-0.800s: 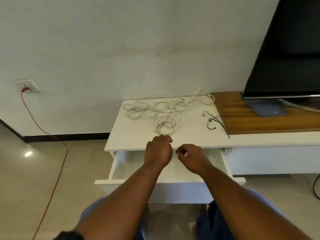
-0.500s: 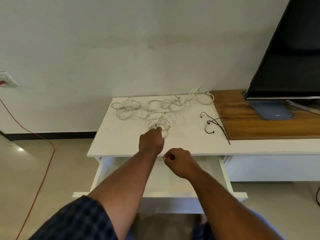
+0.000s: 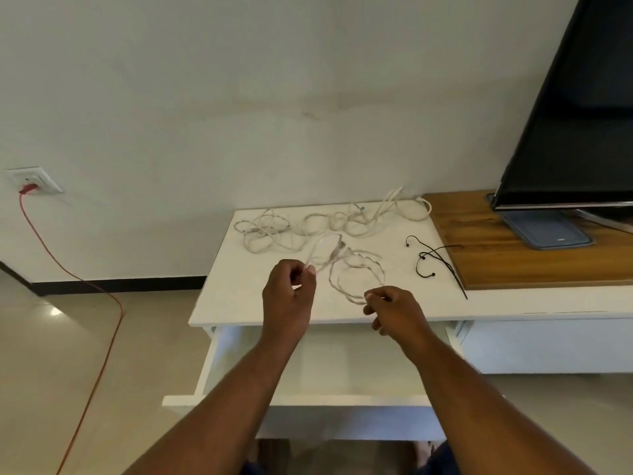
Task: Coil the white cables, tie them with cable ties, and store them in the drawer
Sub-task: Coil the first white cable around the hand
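Head view: my left hand [image 3: 289, 296] pinches one white cable [image 3: 339, 250] near its plug, lifted off the tabletop [image 3: 219, 303]. My right hand [image 3: 394, 310] pinches the loop's near side, I guess to spread it for coiling. The drawer [image 3: 342, 402] hangs open just below. The remaining tangle [image 3: 270, 231] sits far left, with the black cable ties [image 3: 438, 257] off right (easy grab, nothing in the way).

2 hands [image 3: 289, 299] [image 3: 395, 311], 1 drawer [image 3: 342, 401], 1 television [image 3: 575, 114] — 3 black cable ties [image 3: 448, 273]; white cables [image 3: 274, 228] too tangled to count.
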